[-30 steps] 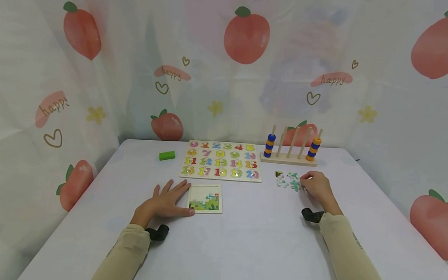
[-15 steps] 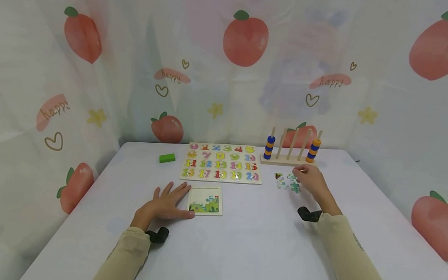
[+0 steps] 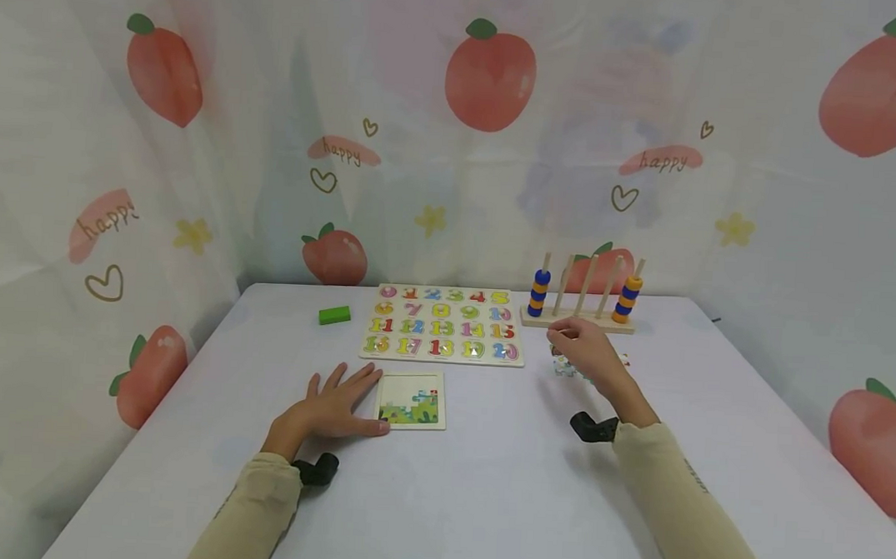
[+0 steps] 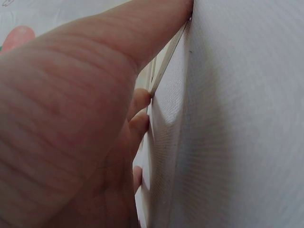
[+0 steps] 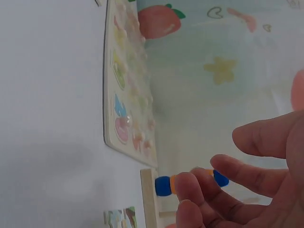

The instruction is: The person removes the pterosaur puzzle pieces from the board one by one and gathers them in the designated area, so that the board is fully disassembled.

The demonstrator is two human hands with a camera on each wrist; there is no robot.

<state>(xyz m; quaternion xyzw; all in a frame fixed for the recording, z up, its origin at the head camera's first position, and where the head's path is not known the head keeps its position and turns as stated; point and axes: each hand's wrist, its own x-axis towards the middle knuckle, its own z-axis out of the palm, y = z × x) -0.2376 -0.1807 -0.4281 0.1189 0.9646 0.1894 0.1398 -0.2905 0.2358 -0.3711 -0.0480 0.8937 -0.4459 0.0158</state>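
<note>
My left hand (image 3: 330, 409) lies with fingers spread, its thumb and a fingertip touching the left side of a small white-framed puzzle tray (image 3: 410, 425). A green, partly filled picture shows along the tray's bottom and right. In the left wrist view the thumb (image 4: 142, 28) reaches to the tray's edge. My right hand (image 3: 587, 352) hovers above loose jigsaw pieces (image 3: 563, 366), hiding some. The right wrist view shows its fingers loosely bent, the thumb (image 5: 261, 137) apart from the other fingers, with nothing visible between them. A loose piece (image 5: 121, 218) lies below that hand.
A number puzzle board (image 3: 442, 325) lies at the back middle, with a green block (image 3: 335, 315) to its left. A wooden peg stand (image 3: 577, 320) with blue and orange beads stands behind the right hand. Printed cloth hangs around the white table (image 3: 476, 497).
My right hand has moved left across the loose jigsaw pieces and risen a little, uncovering a piece on its right side. My left hand stays on the tray.
</note>
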